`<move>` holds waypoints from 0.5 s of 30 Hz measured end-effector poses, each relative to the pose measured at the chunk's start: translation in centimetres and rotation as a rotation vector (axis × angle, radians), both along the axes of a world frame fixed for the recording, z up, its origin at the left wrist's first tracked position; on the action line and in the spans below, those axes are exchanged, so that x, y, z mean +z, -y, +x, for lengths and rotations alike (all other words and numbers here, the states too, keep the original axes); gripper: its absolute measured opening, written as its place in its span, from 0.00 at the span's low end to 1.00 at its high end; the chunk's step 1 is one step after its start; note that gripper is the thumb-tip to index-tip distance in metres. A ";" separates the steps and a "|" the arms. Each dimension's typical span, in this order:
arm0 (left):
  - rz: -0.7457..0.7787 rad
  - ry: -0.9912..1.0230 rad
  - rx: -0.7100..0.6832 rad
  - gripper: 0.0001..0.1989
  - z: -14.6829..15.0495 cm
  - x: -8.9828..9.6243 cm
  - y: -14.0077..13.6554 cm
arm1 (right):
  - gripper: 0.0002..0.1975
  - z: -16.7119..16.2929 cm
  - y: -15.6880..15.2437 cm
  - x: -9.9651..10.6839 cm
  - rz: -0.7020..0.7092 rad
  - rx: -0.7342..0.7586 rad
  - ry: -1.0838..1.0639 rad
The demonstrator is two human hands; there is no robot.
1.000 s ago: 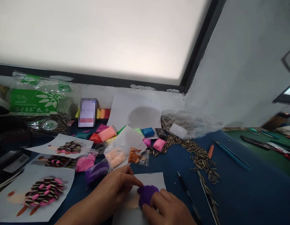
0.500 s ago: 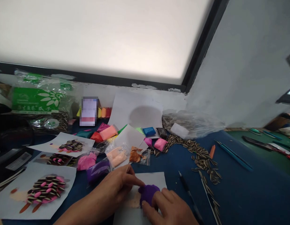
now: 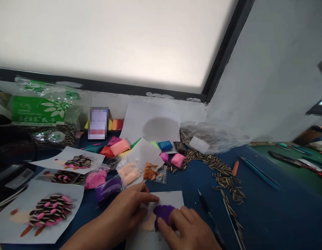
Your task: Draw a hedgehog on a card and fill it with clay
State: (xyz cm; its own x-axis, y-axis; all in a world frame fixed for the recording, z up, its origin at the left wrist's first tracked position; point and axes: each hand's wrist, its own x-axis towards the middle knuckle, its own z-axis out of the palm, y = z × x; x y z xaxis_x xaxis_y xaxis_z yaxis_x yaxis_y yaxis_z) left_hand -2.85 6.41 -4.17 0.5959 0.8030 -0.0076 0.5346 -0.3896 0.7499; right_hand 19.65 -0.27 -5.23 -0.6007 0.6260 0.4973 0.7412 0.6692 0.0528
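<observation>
A flattened piece of purple modelling clay (image 3: pixel 163 212) lies on a white sheet of paper (image 3: pixel 170 198), beside a patch of peach clay (image 3: pixel 149 222). My right hand (image 3: pixel 188 227) is closed at the purple clay's right side, thumb and bent fingers pressing its edge. My left hand (image 3: pixel 133 205) rests over the paper's left part, index finger stretched out just beyond the clay's upper edge, thumb apart, holding nothing. Its other fingers are partly hidden. Near my left wrist lies a bag of purple clay (image 3: pixel 108 189).
Left lie sheets with seed-covered hedgehog pictures (image 3: pixel 50 211). Bagged coloured clays (image 3: pixel 128 172) and a propped phone (image 3: pixel 98 123) stand behind my hands. To the right are loose sunflower seeds (image 3: pixel 223 173), a pen (image 3: pixel 205 203), a slim metal tool (image 3: pixel 232 218) and blue tweezers (image 3: pixel 259 172).
My left index finger has lifted off the purple clay's upper edge and straightened slightly away from it. My right hand stays at the clay, with its fingers shifted a little.
</observation>
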 end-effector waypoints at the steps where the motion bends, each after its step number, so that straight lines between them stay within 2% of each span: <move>1: 0.012 0.006 0.009 0.29 0.0 -0.2 0.0 | 0.14 -0.2 -0.2 0.2 0.031 -0.003 0.006; 5: 0.043 0.032 0.020 0.28 0.1 -1.0 0.1 | 0.27 -1.5 -1.2 -0.4 0.198 -0.051 -0.129; 7: 0.042 0.032 0.021 0.28 0.0 -1.0 0.1 | 0.29 -1.9 -1.5 -0.9 0.232 -0.067 -0.192; 11: 0.031 0.027 0.015 0.28 0.1 -0.7 0.2 | 0.29 -1.9 -1.6 -1.4 0.209 -0.045 -0.204; 15: 0.050 0.045 0.021 0.29 0.0 -0.9 0.0 | 0.27 -1.1 -1.5 -0.7 0.128 -0.009 -0.159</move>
